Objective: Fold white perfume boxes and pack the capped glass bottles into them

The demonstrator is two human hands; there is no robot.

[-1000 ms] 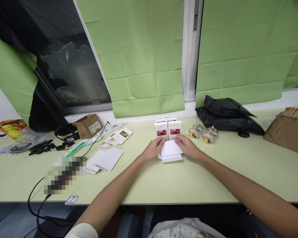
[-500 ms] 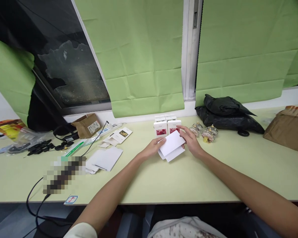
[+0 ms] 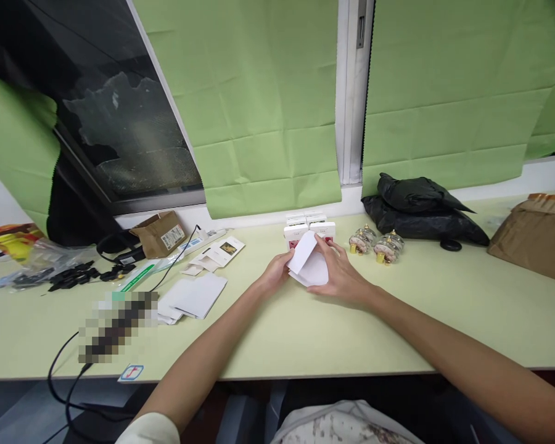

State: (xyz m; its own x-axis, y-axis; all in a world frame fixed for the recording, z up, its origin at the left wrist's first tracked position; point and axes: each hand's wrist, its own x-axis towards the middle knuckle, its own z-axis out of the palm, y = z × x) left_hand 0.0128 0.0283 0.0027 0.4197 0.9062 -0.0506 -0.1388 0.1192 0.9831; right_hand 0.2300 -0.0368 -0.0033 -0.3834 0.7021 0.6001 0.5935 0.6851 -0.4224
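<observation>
White folded card blank (image 3: 308, 264), flat on the worktop (image 3: 305, 333) a second ago, is now raised and tilted, one panel swung upright. Left hand (image 3: 276, 271) pinches its left edge; right hand (image 3: 340, 277) cups it from behind and below. Judgement: folding is in progress. Small printed boxes (image 3: 311, 227) stand just behind; wrapped glass bottles (image 3: 374, 245) lie to the right.

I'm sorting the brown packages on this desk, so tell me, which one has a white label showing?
The small brown cardboard box left of the hands, by the black cables, shows a white label. The larger brown paper parcel at the far right shows none.
</observation>
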